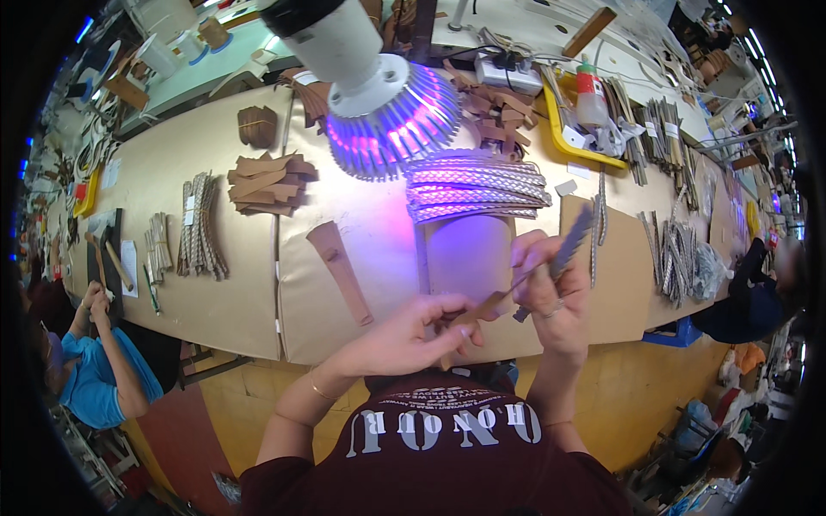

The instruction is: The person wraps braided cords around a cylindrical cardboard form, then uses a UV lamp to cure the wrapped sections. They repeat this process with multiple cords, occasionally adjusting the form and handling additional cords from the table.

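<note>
A long table point(215, 310) covered in tan paper runs across a busy workroom. A white lamp point(361, 60) hangs over it and throws purple light on the middle. Under the lamp lies a pile of braided straps point(477, 187). Brown leather pieces point(268, 181) sit in a heap to the left, and one long brown leather tongue point(340, 268) lies alone near the table edge. More braided strips point(200, 228) lie further left. At the back right, a yellow tray point(564, 138) holds a clear bottle with a red top point(590, 93). Small white labels point(565, 187) lie near the tray.

The left hand point(411, 334) pinches the low end of a thin leather strip point(490, 303). The right hand point(551, 292) is closed around a braided strap point(570, 243) that points up. Both are just above the near table edge.

Another person in a blue shirt point(90, 378) sits at the far left.
</note>
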`<state>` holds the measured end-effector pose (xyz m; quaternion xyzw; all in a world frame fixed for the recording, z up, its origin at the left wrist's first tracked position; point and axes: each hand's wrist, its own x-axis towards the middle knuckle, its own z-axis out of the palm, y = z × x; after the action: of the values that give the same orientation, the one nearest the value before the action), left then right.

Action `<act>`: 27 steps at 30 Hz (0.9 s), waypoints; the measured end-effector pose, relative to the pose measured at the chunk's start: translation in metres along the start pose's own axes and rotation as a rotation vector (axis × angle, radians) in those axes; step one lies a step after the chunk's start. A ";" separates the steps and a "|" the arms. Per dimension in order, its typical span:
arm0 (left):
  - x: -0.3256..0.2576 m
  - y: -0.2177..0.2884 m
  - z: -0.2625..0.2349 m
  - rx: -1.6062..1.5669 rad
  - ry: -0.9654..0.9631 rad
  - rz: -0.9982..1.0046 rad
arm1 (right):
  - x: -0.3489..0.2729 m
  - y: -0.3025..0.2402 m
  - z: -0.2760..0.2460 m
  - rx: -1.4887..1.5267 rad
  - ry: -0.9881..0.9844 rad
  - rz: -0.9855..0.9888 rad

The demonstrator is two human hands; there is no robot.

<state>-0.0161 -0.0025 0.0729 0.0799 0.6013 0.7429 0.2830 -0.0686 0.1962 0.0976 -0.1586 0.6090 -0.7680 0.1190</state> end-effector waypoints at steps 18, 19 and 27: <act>0.022 -0.066 -0.019 1.260 0.791 0.366 | -0.017 0.089 -0.108 0.409 0.073 0.367; 0.018 -0.066 -0.018 1.189 0.799 0.327 | -0.016 0.086 -0.106 0.288 0.081 0.373; 0.020 -0.078 0.030 1.016 0.550 0.467 | -0.014 0.062 -0.095 0.050 0.085 0.372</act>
<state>0.0060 0.0425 0.0033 0.1397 0.8973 0.3996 -0.1255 -0.0935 0.2724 0.0164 -0.0075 0.6129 -0.7537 0.2372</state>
